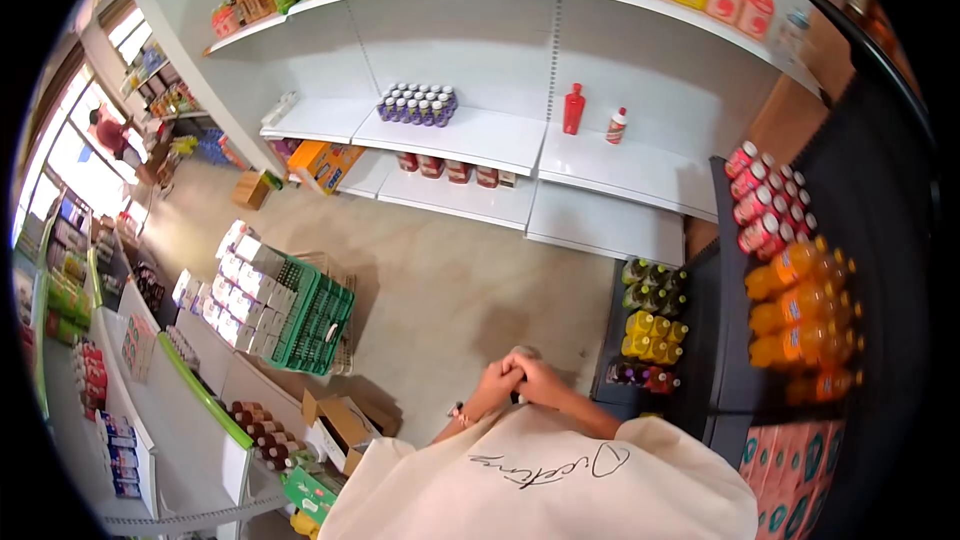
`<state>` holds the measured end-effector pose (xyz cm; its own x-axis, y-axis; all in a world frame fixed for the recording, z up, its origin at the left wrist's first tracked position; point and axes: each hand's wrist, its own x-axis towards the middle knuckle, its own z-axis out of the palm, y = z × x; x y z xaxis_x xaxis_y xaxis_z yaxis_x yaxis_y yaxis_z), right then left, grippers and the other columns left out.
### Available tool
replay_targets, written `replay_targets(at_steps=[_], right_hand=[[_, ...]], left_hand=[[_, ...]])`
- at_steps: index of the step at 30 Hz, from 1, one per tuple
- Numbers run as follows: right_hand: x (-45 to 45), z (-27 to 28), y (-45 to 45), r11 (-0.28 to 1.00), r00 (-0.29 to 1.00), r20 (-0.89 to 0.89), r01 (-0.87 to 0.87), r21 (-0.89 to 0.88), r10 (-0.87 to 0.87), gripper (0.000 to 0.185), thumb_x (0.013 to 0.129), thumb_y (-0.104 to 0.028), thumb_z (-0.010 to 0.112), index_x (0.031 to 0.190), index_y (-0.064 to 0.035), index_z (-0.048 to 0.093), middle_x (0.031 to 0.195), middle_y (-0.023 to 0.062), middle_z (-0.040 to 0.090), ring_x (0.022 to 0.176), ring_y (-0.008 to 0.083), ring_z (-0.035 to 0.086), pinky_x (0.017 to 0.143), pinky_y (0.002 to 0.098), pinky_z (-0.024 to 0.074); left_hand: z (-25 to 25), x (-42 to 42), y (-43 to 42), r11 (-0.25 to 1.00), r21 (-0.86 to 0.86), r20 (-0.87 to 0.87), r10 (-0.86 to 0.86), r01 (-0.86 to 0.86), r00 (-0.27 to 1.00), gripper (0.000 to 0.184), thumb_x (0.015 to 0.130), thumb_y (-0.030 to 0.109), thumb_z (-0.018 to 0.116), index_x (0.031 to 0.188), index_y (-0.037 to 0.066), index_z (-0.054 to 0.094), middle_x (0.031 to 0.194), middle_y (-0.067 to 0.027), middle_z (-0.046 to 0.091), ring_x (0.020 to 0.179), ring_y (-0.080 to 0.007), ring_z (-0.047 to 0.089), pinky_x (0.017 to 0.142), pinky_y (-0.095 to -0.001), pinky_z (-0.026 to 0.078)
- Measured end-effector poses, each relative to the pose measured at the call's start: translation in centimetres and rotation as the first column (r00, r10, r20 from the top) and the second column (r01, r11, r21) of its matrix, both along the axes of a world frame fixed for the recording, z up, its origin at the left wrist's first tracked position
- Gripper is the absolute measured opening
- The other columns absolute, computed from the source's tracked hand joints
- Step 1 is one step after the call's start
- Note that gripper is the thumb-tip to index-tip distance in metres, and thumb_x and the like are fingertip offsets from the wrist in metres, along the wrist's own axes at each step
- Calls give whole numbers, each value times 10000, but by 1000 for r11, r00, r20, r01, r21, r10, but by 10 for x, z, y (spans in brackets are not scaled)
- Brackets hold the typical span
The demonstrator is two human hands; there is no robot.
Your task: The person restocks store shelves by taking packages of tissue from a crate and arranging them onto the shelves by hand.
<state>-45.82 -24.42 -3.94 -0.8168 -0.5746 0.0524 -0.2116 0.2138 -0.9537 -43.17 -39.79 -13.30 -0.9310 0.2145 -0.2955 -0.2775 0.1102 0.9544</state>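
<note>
My left hand (492, 386) and my right hand (538, 380) are closed together in front of my pale shirt (560, 475). Their fingers press against each other, and whether anything lies between them is hidden. A band circles my left wrist. Beyond my hands is the bare floor (440, 280). To their right, a dark shelf (610, 395) carries green-capped, yellow and dark bottles (655, 335). An opened cardboard box (350, 425) sits to the left of my left arm.
White shelves (450, 145) ahead hold purple bottles (418, 105), a red bottle (573, 110) and drinks higher up. Green crates (325, 315) with white cartons (245, 295) stand left. Orange soda bottles (800, 310) line the right shelf. A person (115, 135) is far left.
</note>
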Motion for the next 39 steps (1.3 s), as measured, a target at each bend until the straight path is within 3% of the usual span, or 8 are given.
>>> replay_targets(at_steps=[4,11,16,17,24,28,33,39], right_hand=[[-119,15,-5,995,958,-269,-98,31,102,268,726,35,580,969,-59,515,874,151,604,850,336,603,708,395,474],[-202,15,-21,972,964,-145,-206,113,221,264,742,54,531,980,-48,480,954,166,607,894,364,597,776,393,474],[-194,-50,-46,930,952,24,-305,206,307,301,791,8,542,1036,-69,383,901,214,601,854,450,591,703,468,472],[-193,-44,-53,895,930,181,-360,265,320,312,790,1,548,1034,-72,368,922,247,586,893,457,588,707,473,467],[-256,-68,-142,748,810,184,-586,312,557,301,769,-13,549,995,-74,360,834,222,598,838,435,605,682,483,454],[-322,-43,-240,741,777,35,-613,274,629,283,737,-9,550,961,-71,389,809,207,611,811,438,592,677,488,456],[-378,14,-380,602,541,-263,-719,347,798,234,755,-24,555,953,-49,433,856,197,599,858,427,571,719,473,458],[-368,14,-486,568,447,-362,-727,385,818,267,736,-17,561,973,-46,442,892,185,610,895,415,569,741,472,458]], left_hand=[[105,-113,12,967,235,-147,133,-96,980,361,878,59,506,1225,-20,566,1002,-83,661,895,-102,579,805,-243,470],[59,-178,14,876,354,-69,375,-328,925,350,854,5,495,1188,-13,599,1065,-84,663,962,-152,603,859,-276,468],[22,-162,-18,955,73,62,285,-289,957,311,868,58,521,1160,40,629,992,-117,692,942,-162,624,852,-278,469],[8,-158,-28,967,75,43,241,-244,970,302,877,71,525,1159,45,631,992,-110,690,930,-155,619,843,-277,470],[-56,-181,-105,916,199,224,304,-349,926,331,870,49,520,1190,13,596,1035,-92,668,942,-136,585,852,-267,458],[-4,-241,-190,896,5,197,435,-445,878,321,919,62,493,1223,-6,567,1077,-68,641,993,-124,566,872,-264,454],[15,-282,-299,632,150,-69,774,-760,629,238,904,137,514,1051,-14,624,930,-69,657,848,-124,577,754,-277,473],[67,-269,-388,527,204,-104,850,-825,517,281,933,93,485,1170,-30,569,981,-64,642,869,-109,564,760,-259,476]])
